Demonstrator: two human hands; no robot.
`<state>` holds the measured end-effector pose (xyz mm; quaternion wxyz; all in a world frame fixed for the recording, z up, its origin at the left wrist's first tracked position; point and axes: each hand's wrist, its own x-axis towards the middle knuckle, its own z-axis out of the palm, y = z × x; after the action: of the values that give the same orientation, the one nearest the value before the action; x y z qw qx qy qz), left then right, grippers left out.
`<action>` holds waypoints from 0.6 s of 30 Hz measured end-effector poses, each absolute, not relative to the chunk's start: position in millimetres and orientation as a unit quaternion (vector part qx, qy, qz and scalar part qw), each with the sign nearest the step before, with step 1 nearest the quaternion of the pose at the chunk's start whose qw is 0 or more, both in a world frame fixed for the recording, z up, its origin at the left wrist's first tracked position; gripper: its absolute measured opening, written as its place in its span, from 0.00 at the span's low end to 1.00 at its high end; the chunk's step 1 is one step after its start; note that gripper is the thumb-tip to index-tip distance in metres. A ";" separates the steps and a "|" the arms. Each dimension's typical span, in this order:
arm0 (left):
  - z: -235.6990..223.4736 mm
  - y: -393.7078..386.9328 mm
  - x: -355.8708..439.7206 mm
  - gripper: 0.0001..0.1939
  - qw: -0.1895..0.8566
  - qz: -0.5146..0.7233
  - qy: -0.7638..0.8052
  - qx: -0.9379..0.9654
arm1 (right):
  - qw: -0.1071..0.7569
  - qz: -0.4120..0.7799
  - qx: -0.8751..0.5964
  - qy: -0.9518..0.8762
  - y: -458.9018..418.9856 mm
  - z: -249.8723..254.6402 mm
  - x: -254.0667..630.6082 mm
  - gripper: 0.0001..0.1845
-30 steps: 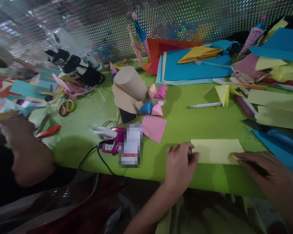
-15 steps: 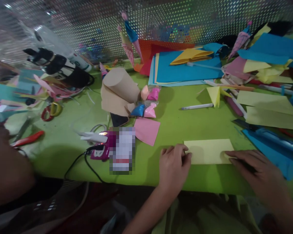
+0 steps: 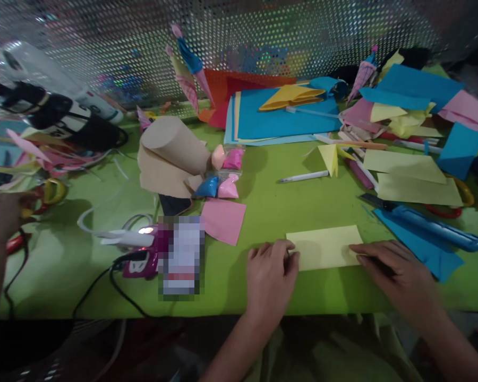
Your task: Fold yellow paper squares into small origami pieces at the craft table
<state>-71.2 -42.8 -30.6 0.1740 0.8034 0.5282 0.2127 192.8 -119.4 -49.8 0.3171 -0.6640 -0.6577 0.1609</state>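
A pale yellow rectangle of paper (image 3: 324, 248) lies in front of me near the table's front edge. My left hand (image 3: 271, 278) pinches its left end between thumb and curled fingers. At the opposite end, my right hand (image 3: 398, 270) is closed on the lower right corner, thumb beneath the fingers. A blue utility knife (image 3: 434, 220) rests on a blue paper piece (image 3: 444, 265), just beyond my right hand. Left of my left hand are a pink paper square (image 3: 224, 222) and a blurred-out phone (image 3: 182, 257).
A co-worker's hand (image 3: 3, 223) touches scissors (image 3: 53, 192) at the left. Clay bags (image 3: 228, 187), a cardboard roll (image 3: 177, 143), a pen (image 3: 305, 176), yellow-green strips (image 3: 418, 188) and stacked blue paper (image 3: 279, 119) lie farther back. Cables run from a purple power strip (image 3: 141, 265).
The view has swung right, so the table's contents sit farther left. Both my hands keep hold of the yellow paper, which now looks slightly tilted. The co-worker's hand has come to the scissors.
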 end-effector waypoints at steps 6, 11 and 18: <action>-31.8 -42.8 -71.7 0.07 0.167 0.212 0.515 0.814 | 0.322 0.151 -0.654 -0.668 -119.9 -49.6 191.5 0.09; -30.6 -41.6 -71.6 0.08 0.163 0.196 0.512 0.820 | 0.318 0.150 -0.653 -0.671 -119.3 -48.1 190.6 0.09; -29.7 -46.3 -70.1 0.06 0.121 0.151 0.505 0.841 | 0.310 0.140 -0.661 -0.669 -118.9 -50.2 190.3 0.10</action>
<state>-70.1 -46.3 -29.7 0.1210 0.8414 0.5047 0.1506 190.3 -118.9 -50.2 0.3102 -0.6607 -0.6690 0.1403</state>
